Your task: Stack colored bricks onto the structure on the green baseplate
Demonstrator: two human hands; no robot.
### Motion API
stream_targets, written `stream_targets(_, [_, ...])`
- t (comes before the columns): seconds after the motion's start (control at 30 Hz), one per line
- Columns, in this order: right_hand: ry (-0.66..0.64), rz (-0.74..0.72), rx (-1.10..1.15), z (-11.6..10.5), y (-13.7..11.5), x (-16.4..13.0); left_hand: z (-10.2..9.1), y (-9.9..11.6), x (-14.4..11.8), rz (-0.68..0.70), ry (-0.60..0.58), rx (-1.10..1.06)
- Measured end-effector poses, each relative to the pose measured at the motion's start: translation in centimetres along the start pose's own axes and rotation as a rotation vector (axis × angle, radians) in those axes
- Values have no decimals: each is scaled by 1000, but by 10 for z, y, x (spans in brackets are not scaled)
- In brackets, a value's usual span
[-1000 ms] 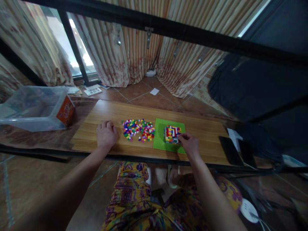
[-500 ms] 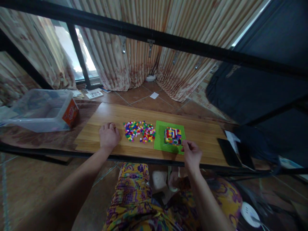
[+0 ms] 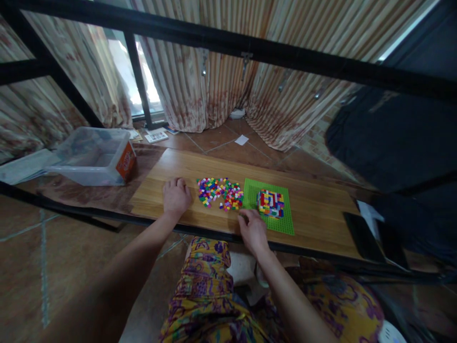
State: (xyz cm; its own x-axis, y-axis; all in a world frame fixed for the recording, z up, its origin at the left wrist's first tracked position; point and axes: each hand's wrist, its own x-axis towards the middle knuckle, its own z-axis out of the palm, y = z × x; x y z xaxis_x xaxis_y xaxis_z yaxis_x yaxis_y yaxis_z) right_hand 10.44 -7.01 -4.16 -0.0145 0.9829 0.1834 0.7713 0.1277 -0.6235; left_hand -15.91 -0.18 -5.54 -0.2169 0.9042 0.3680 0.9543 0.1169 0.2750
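Loose bricks (image 3: 233, 196) lie on the counter (image 3: 321, 219), near left hand (image 3: 177, 197) and right hand (image 3: 254, 232). I judge them light, stiff, slick; pinch opposite sides. Fingers curled on both; cannot tell if gripping.

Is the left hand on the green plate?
No, the left hand rests on the wooden board, left of the loose bricks.

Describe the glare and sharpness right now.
Head view: the window glares near white; same head view, a pale sheen on the wooden board at its far left corner; head view again, loose bricks too soft to make out studs.
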Motion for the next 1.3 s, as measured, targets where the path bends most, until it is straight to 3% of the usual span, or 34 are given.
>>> stream_targets(0.3, [-13,1,-196,16,-10,24,1,-1,-1,-16,-14,-20])
stream_targets(0.63, [-115,-95,8,39,-33,39,0,0,0,-22,-18,2])
stream_targets(0.73, [-86,-85,40,40,-35,44,-1,1,-1,-23,-15,15])
stream_targets(0.87, [-20,-3,-90,38,-33,54,-2,2,-1,-18,-20,23])
stream_targets(1.3, [-15,36,-186,23,-22,61,1,0,-2,-19,-12,21])
